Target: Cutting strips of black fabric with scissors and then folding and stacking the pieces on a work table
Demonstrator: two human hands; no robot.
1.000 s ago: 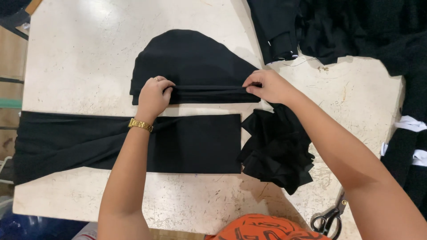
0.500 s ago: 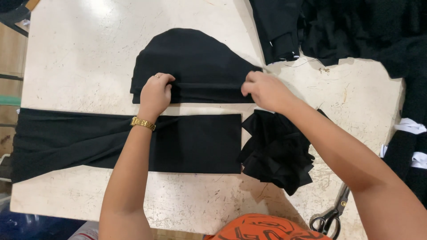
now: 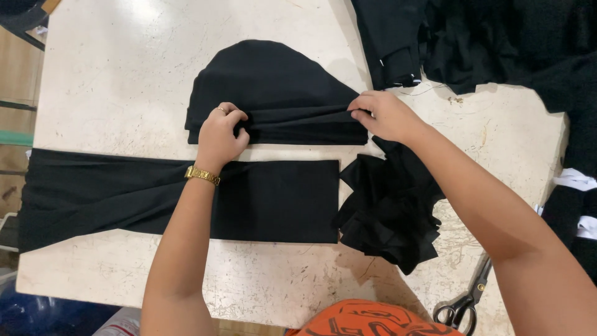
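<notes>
The left hand (image 3: pixel 222 134) lies palm down with its fingers curled tightly inward, knuckles raised, the back of the hand facing the camera; a ring shows on one finger and a gold watch (image 3: pixel 202 175) circles the wrist. Its bare forearm runs straight up from the bottom edge. The right hand (image 3: pixel 385 116) reaches in from the right, fingers bunched together in a pinch pointing left, wrist slightly bent. Its bare forearm slants down to the lower right corner.
</notes>
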